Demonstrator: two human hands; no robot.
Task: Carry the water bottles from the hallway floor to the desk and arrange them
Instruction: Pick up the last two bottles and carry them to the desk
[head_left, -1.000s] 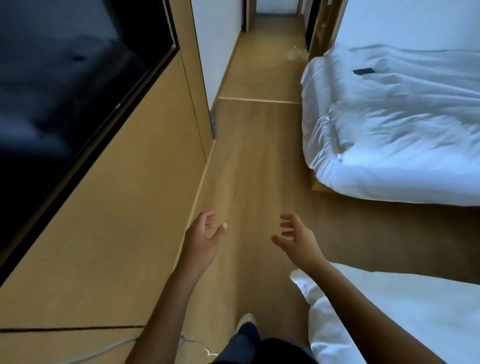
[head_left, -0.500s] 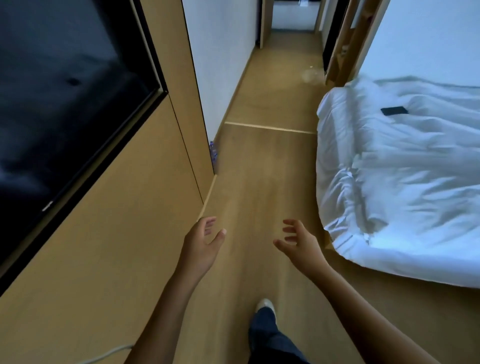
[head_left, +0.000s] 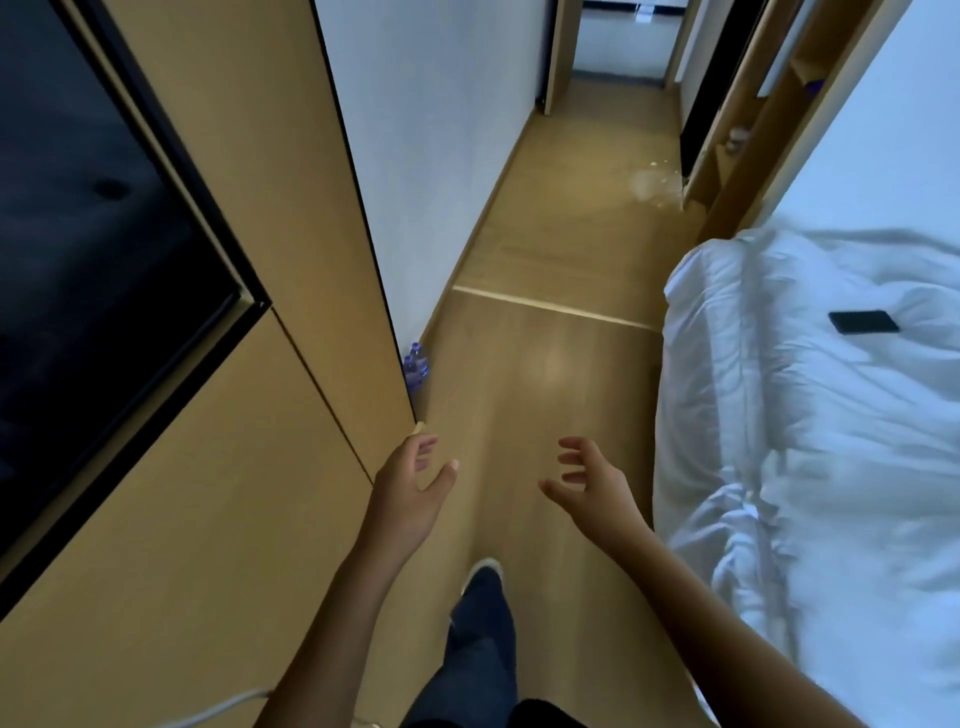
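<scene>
Closer now, the bottles (head_left: 415, 366) stand ahead of the left hand (head_left: 410, 486); right hand (head_left: 589, 483) too hangs empty, fingers loosely spread.

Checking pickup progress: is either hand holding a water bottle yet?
No. The left hand and right hand are both open and empty, and the water bottles stand on the floor by the wall corner ahead.
</scene>
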